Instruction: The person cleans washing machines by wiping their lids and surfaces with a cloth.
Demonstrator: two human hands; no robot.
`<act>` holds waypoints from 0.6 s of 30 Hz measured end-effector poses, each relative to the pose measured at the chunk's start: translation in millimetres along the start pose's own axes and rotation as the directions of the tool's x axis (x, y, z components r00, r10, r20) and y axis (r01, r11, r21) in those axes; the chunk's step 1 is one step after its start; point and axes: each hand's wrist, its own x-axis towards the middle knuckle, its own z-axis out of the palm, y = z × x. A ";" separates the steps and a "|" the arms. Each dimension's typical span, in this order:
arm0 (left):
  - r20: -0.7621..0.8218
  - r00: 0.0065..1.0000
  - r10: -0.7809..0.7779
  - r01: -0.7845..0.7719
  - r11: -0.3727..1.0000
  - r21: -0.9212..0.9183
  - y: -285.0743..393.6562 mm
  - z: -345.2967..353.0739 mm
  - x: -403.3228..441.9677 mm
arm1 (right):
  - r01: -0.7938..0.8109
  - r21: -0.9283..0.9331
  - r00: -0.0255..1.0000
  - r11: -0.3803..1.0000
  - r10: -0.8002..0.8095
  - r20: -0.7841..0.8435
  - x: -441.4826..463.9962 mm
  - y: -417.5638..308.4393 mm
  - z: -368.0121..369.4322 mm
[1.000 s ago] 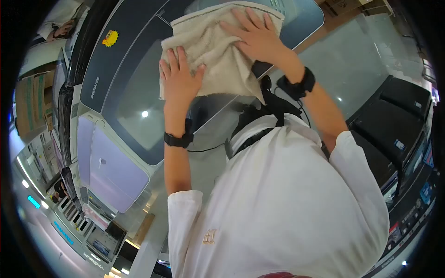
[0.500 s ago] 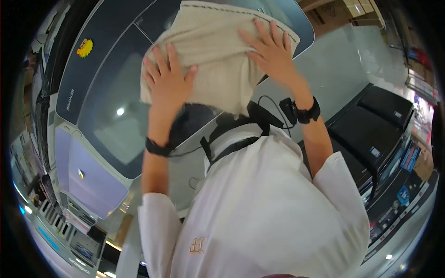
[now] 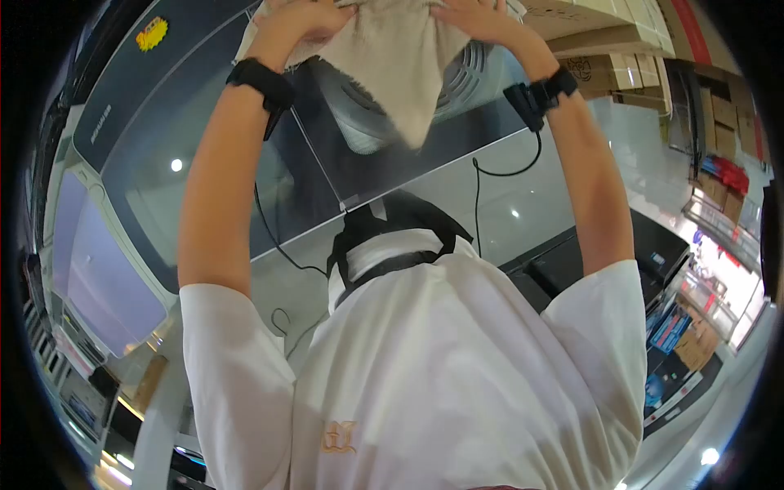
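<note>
The beige cloth [image 3: 400, 61] lies over the upper part of a dark glossy machine lid [image 3: 425, 155], its lower corner hanging to a point above a round ribbed part. At the cloth's left side rests my left hand [image 3: 306, 20], thumb apart, with its other fingers partly cut off by the top edge of the view. My right hand [image 3: 482, 20] touches the cloth's right side, thumb and fingers apart. Each wrist wears a black band with a cable.
A pale purple-lidded machine [image 3: 106, 261] stands at the left. Cardboard boxes [image 3: 604, 33] are stacked at the upper right. Black cases [image 3: 645, 245] sit at the right. A thin cable [image 3: 476, 196] hangs near my waist.
Both hands and the cloth have moved away from my body, toward the top of the view. The cloth has bunched between them, and the ribbed part now shows below it.
</note>
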 end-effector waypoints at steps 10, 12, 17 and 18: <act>-0.237 0.971 -0.029 0.038 0.999 0.033 -7.4 66.5 -32.7 | 0.005 0.098 1.000 0.995 -0.006 0.009 65.7 -10.3 -18.0; -0.357 0.932 0.058 0.024 0.975 0.222 -10.8 82.0 -51.3 | 0.177 -0.027 0.979 0.984 -0.179 -0.093 46.0 -6.1 1.1; -0.531 0.841 0.103 -0.051 0.992 0.111 -13.8 89.4 -52.2 | 0.216 0.035 0.972 0.976 -0.212 -0.105 52.1 -6.0 -20.6; -0.511 0.853 0.109 -0.034 0.988 0.153 -18.3 85.8 -44.5 | 0.219 0.041 0.969 0.975 -0.213 -0.125 69.4 1.1 -14.9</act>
